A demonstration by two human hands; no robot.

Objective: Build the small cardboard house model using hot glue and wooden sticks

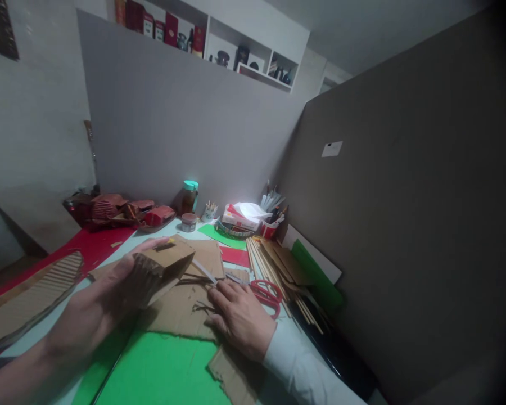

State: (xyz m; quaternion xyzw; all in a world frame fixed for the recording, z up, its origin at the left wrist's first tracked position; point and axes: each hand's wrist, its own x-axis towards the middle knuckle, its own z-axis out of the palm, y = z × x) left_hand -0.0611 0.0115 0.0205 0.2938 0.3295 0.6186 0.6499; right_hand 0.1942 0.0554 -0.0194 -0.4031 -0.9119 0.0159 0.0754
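Observation:
My left hand (pixel 109 289) grips a folded brown cardboard piece (pixel 168 261), shaped like a small open box, and holds it tilted above the table. A yellow bit shows at its top edge. Palm down, my right hand (pixel 240 315) rests over cardboard, its thumb apart from the fingers. Beside its fingertips lie thin dark cardboard scraps (pixel 203 307) and a pale narrow strip (pixel 204 270); whether the fingers touch the strip is unclear. Red-handled scissors (pixel 270 293) lie just beyond this hand, their blades partly hidden. A flat cardboard sheet (pixel 177 315) lies beneath both hands.
Green sheet (pixel 172 371) covers the near table. Wooden sticks (pixel 267 270) and a green board (pixel 316 275) line the right side by the wall. A lidded bottle (pixel 189 197), small tub (pixel 189 222) and basket (pixel 236 229) stand behind. Corrugated cardboard (pixel 34 298) lies left.

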